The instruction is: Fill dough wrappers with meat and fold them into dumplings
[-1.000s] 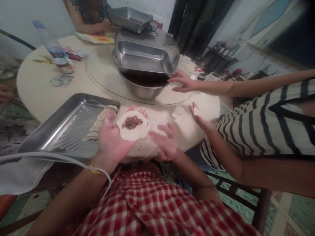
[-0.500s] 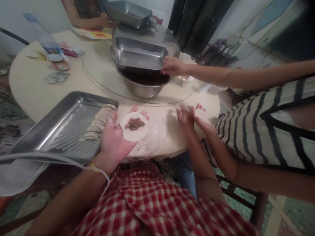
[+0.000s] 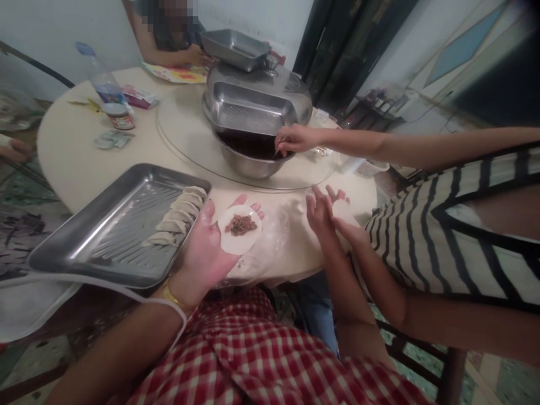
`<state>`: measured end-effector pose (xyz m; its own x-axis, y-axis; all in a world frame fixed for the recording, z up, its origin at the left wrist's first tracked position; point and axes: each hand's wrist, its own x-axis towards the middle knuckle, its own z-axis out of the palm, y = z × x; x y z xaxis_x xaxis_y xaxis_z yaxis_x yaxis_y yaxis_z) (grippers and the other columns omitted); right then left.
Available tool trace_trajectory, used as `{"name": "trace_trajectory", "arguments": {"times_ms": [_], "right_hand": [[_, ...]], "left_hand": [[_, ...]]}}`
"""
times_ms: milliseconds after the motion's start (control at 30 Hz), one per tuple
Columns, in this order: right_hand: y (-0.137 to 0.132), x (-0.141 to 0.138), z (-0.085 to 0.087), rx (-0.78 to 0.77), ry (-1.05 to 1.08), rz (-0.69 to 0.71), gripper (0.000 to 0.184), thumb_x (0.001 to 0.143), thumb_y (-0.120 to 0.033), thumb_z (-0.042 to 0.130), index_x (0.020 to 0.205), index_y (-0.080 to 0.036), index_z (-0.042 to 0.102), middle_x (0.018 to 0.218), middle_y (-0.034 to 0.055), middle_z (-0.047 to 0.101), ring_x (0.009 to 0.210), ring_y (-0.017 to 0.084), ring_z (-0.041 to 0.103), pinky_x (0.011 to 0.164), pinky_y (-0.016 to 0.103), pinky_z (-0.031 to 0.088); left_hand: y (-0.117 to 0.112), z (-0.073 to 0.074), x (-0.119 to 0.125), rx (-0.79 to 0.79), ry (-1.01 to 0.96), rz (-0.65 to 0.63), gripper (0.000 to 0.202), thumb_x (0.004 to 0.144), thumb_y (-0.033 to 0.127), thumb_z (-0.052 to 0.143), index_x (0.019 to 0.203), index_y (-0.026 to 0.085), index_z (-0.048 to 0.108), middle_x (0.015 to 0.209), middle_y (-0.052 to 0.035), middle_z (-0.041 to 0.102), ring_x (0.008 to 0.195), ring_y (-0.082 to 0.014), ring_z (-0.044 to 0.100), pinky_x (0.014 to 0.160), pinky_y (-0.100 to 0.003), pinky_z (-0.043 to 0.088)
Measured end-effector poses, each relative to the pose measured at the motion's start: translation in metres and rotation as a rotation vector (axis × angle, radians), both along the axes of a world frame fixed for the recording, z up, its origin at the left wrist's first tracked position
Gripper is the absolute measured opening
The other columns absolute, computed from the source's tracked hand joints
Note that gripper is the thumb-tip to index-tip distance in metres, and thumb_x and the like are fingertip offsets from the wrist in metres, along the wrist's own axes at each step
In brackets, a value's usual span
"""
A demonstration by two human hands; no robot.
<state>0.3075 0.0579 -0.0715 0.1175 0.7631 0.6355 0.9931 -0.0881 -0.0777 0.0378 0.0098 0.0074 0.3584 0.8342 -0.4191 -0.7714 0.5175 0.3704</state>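
We're keeping our left hand (image 3: 207, 256) wide open, palm up, and a round white dough wrapper (image 3: 230, 241) topped with brown-and-green chopped filling (image 3: 242, 225) is resting on it, just beside a rectangular silver metal tray (image 3: 122, 230) where pale folded dumplings (image 3: 175, 218) are lying in a row. Our right hand (image 3: 320, 212) is sitting well apart, near a striped-top person's hand (image 3: 352, 228), fingers partly bent, and honestly we're not managing to tell if it's gripping anything
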Motion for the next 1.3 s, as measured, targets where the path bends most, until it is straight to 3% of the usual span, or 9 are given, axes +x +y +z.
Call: {"name": "trace_trajectory", "arguments": {"times_ms": [67, 200, 267, 400, 667, 833, 967, 1167, 1300], "right_hand": [[-0.012, -0.026, 0.009, -0.001, 0.118, 0.159, 0.046, 0.098, -0.041, 0.032, 0.13, -0.019, 0.057, 0.136, 0.0155, 0.055, 0.134, 0.033, 0.041, 0.111, 0.061, 0.024], [-0.039, -0.09, 0.032, -0.08, 0.24, 0.638, 0.044, 0.098, -0.036, 0.028, 0.133, -0.02, 0.049, 0.131, 0.0096, 0.061, 0.139, 0.024, 0.038, 0.118, 0.052, 0.02], [-0.048, -0.116, 0.041, -0.106, 0.263, 0.759, 0.043, 0.098, -0.038, 0.028, 0.129, -0.019, 0.051, 0.125, 0.0077, 0.065, 0.14, 0.022, 0.037, 0.119, 0.05, 0.017], [-0.05, -0.142, 0.048, -0.16, 0.249, 0.766, 0.043, 0.1, -0.041, 0.026, 0.119, -0.018, 0.056, 0.118, 0.0073, 0.068, 0.137, 0.021, 0.041, 0.12, 0.046, 0.014], [-0.052, -0.157, 0.048, -0.153, 0.121, 0.831, 0.045, 0.1, -0.043, 0.028, 0.119, -0.016, 0.059, 0.112, 0.0064, 0.071, 0.137, 0.022, 0.042, 0.12, 0.045, 0.008], [-0.059, -0.161, 0.04, -0.008, 0.001, 0.918, 0.053, 0.099, -0.048, 0.026, 0.12, -0.015, 0.062, 0.118, 0.0077, 0.07, 0.138, 0.022, 0.041, 0.122, 0.043, 0.006], [-0.063, -0.159, 0.032, 0.099, -0.072, 0.937, 0.053, 0.098, -0.049, 0.028, 0.126, -0.018, 0.061, 0.126, 0.0055, 0.067, 0.143, 0.022, 0.034, 0.124, 0.046, 0.004], [-0.07, -0.156, 0.018, 0.071, -0.103, 0.957, 0.051, 0.095, -0.053, 0.038, 0.13, -0.023, 0.06, 0.126, 0.0016, 0.068, 0.145, 0.025, 0.033, 0.125, 0.048, 0.001], [-0.075, -0.153, 0.012, 0.025, -0.067, 0.962, 0.052, 0.091, -0.059, 0.043, 0.13, -0.028, 0.059, 0.128, 0.0005, 0.067, 0.145, 0.026, 0.033, 0.124, 0.05, -0.004]], "left_hand": [[0.0, 0.0, 0.001, -0.002, -0.014, -0.004, 0.059, 0.097, 0.052, 0.032, 0.138, 0.014, 0.05, 0.119, -0.0181, 0.068, 0.109, -0.0309, 0.066, 0.1, -0.049, 0.049], [0.0, -0.004, 0.002, -0.014, -0.012, 0.028, 0.057, 0.099, 0.05, 0.03, 0.134, 0.012, 0.053, 0.107, -0.0141, 0.072, 0.1, -0.027, 0.069, 0.095, -0.045, 0.052], [0.0, -0.005, 0.002, -0.014, -0.026, 0.044, 0.056, 0.1, 0.047, 0.027, 0.129, 0.01, 0.057, 0.1, -0.0127, 0.073, 0.097, -0.026, 0.07, 0.092, -0.043, 0.054], [-0.001, -0.002, 0.001, -0.034, -0.081, 0.048, 0.056, 0.101, 0.043, 0.021, 0.118, 0.01, 0.062, 0.092, -0.0113, 0.073, 0.092, -0.0251, 0.07, 0.085, -0.04, 0.057], [-0.001, -0.008, -0.007, -0.077, -0.142, 0.023, 0.055, 0.101, 0.045, 0.023, 0.111, 0.011, 0.065, 0.067, -0.0041, 0.069, 0.063, -0.018, 0.068, 0.078, -0.032, 0.057], [0.001, -0.009, -0.012, -0.097, -0.187, 0.022, 0.062, 0.099, 0.054, 0.022, 0.135, 0.013, 0.052, 0.09, -0.0096, 0.075, 0.085, -0.0237, 0.072, 0.085, -0.039, 0.055], [-0.001, -0.001, -0.015, -0.113, -0.189, 0.038, 0.062, 0.099, 0.056, 0.021, 0.145, 0.019, 0.041, 0.088, -0.0063, 0.076, 0.084, -0.0236, 0.072, 0.087, -0.043, 0.054], [-0.002, 0.001, -0.014, -0.072, -0.111, 0.029, 0.065, 0.097, 0.058, 0.023, 0.147, 0.02, 0.039, 0.088, -0.0087, 0.077, 0.073, -0.0239, 0.073, 0.076, -0.04, 0.057], [0.0, -0.003, -0.016, 0.027, -0.092, 0.054, 0.067, 0.097, 0.058, 0.026, 0.149, 0.018, 0.036, 0.107, -0.0129, 0.074, 0.086, -0.0255, 0.073, 0.082, -0.042, 0.056]]}}
